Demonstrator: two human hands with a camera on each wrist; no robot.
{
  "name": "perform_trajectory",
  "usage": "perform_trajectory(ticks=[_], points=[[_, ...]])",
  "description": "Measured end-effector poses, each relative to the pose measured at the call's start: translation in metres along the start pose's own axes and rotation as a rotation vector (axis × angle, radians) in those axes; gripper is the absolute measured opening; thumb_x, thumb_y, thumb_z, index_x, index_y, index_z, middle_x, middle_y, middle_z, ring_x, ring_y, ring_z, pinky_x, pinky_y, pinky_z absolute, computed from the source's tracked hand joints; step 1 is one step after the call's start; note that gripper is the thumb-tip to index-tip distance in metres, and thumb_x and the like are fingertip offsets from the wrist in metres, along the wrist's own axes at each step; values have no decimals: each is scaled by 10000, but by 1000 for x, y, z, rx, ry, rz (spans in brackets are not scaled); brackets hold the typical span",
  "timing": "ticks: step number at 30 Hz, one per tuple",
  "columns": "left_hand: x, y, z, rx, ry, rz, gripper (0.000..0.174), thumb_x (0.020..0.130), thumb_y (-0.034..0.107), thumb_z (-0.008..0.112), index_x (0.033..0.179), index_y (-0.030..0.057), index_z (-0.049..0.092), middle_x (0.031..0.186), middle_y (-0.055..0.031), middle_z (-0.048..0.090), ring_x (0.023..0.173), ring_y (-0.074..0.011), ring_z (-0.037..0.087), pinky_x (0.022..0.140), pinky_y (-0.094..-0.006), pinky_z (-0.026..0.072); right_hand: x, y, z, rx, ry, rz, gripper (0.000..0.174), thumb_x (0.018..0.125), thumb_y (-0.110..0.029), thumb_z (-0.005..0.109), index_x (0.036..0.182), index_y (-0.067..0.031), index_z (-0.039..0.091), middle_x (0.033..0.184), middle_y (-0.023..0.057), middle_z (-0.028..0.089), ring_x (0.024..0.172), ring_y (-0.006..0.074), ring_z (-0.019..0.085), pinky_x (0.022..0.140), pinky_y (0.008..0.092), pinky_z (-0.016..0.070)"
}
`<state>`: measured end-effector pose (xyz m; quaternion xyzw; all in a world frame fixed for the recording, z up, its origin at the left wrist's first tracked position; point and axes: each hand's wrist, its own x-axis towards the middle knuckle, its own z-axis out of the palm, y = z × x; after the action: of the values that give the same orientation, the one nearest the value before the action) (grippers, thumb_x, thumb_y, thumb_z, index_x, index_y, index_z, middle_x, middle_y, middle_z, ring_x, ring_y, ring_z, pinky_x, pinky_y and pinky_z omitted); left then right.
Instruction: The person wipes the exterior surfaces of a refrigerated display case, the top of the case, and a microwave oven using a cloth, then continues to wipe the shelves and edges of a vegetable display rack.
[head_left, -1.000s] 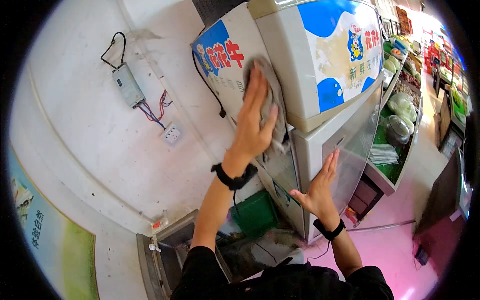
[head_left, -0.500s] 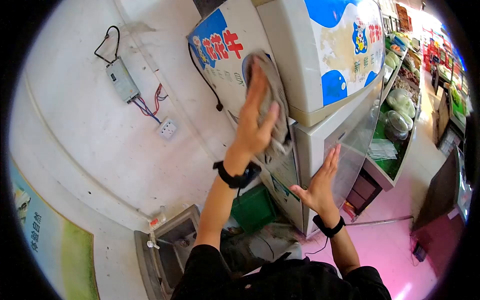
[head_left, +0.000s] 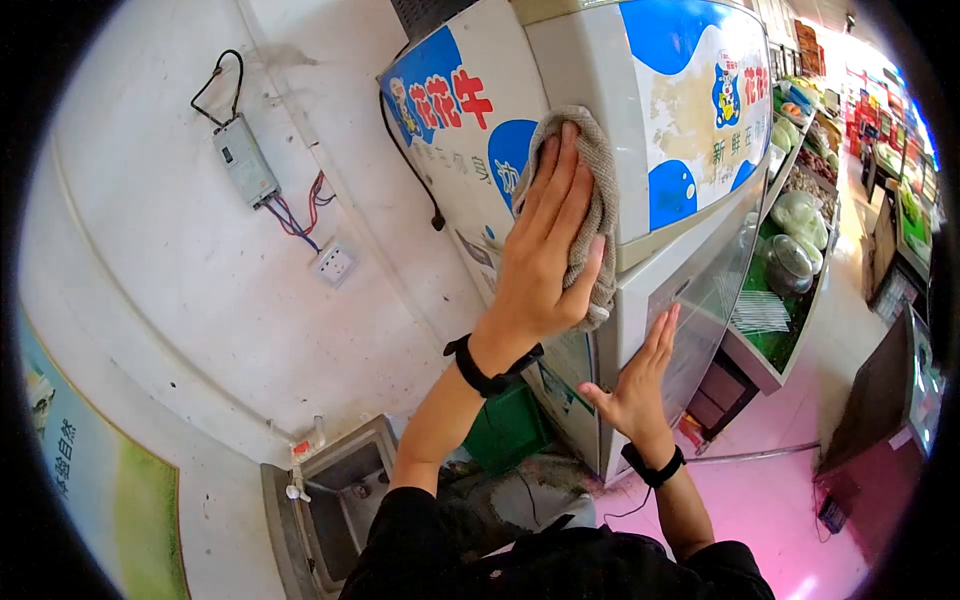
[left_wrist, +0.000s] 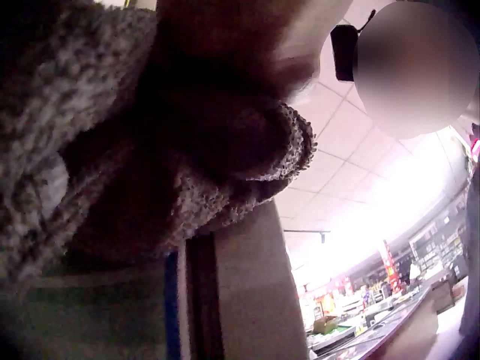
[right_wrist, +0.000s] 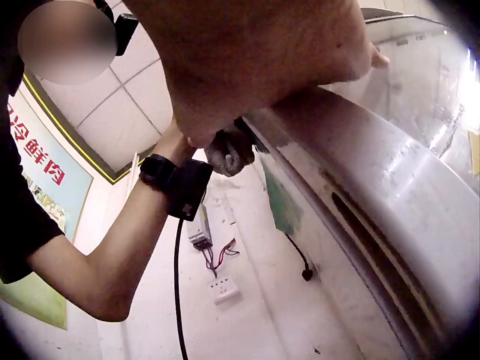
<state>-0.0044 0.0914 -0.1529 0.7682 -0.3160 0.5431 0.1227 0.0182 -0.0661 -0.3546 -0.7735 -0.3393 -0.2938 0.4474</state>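
Note:
A grey-brown cloth [head_left: 602, 205] lies pressed against the edge of the white upper cabinet [head_left: 580, 70], under my left hand [head_left: 540, 255], whose fingers stretch along it. In the left wrist view, folds of the cloth [left_wrist: 199, 202] bulge beside the dark, partly hidden hand [left_wrist: 240, 37]. Lower down, my right hand [head_left: 642, 392] rests with spread fingers on the front of the grey-white lower cabinet [head_left: 628, 310]. The right wrist view shows the back of that hand [right_wrist: 262, 67] near the cabinet's rounded edge [right_wrist: 390, 157]; most of its fingers are hidden there.
On the wall at left are a grey electrical box [head_left: 246, 163], a socket [head_left: 334, 262] and loose wires. A sink [head_left: 345, 495] and a green crate [head_left: 508, 430] stand below. Vegetable trays [head_left: 762, 378] line the right side. A black plug [head_left: 438, 221] hangs beside the upper cabinet.
My left hand and the cloth have moved right, from the upper cabinet's side panel to its corner, uncovering a blue circle. My right hand has stayed on the lower cabinet.

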Motion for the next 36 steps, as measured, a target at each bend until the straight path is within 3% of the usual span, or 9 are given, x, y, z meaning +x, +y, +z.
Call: perform_trajectory(ticks=[6,13,15,19,22,24,25,30,36], points=[[60,-17,-21,-3,63,-7,679,874,107,559,1505,-46,362,1609,-265,239,1486,-448,239,1196,-479,253,0,0,2,19,17,-2,1397,733,-789,656,1535,104,-58,1585,394,-52,1495,519,0,1196,577,72],[2,11,4,-32,-39,-24,660,928,128,523,1510,-97,310,1625,-247,219,1517,-381,190,1216,-464,174,-1,2,3,-6,18,-3,1401,728,-793,658,1533,108,-51,1578,405,-47,1488,532,4,1191,584,67],[-2,11,8,7,-25,5,690,890,157,583,1511,-42,356,1607,-284,225,1487,-451,235,1207,-500,207,-2,2,2,-19,15,-15,1405,724,-791,664,1529,115,-48,1577,406,-45,1487,534,4,1190,587,65],[69,-8,-15,22,30,65,678,906,163,576,1507,-55,349,1604,-281,237,1482,-443,252,1203,-470,227,-1,2,3,-14,24,-10,1411,721,-789,669,1527,118,-52,1578,404,-48,1489,530,3,1191,589,61],[107,-15,-30,12,80,179,660,932,171,558,1505,-68,336,1601,-277,249,1478,-430,267,1196,-428,251,-1,0,0,-29,5,7,1412,718,-788,672,1528,117,-49,1578,404,-41,1490,526,3,1192,590,62],[105,-11,-29,-122,66,49,628,972,155,548,1528,-35,327,1601,-250,283,1502,-315,255,1208,-375,202,-1,-1,-1,-19,7,3,1408,720,-785,672,1525,124,-41,1578,403,-28,1489,524,11,1193,589,66],[98,-10,-27,-26,72,112,649,939,162,548,1502,-80,333,1595,-281,261,1474,-429,277,1190,-423,261,-1,0,0,-16,10,5,1408,720,-785,672,1525,124,-41,1578,403,-28,1489,524,11,1193,589,66],[59,1,-10,38,13,103,709,909,152,564,1512,-102,289,1599,-312,213,1471,-483,242,1197,-491,230,0,-2,-1,-11,0,9,1397,734,-782,662,1515,143,-36,1567,418,-21,1480,541,26,1194,591,73],[104,-5,-33,-31,35,54,705,936,150,552,1536,-74,259,1614,-239,263,1507,-354,238,1217,-412,167,0,-4,-5,-19,-18,2,1384,742,-756,679,1510,150,-32,1561,428,-19,1471,558,37,1189,599,100]])
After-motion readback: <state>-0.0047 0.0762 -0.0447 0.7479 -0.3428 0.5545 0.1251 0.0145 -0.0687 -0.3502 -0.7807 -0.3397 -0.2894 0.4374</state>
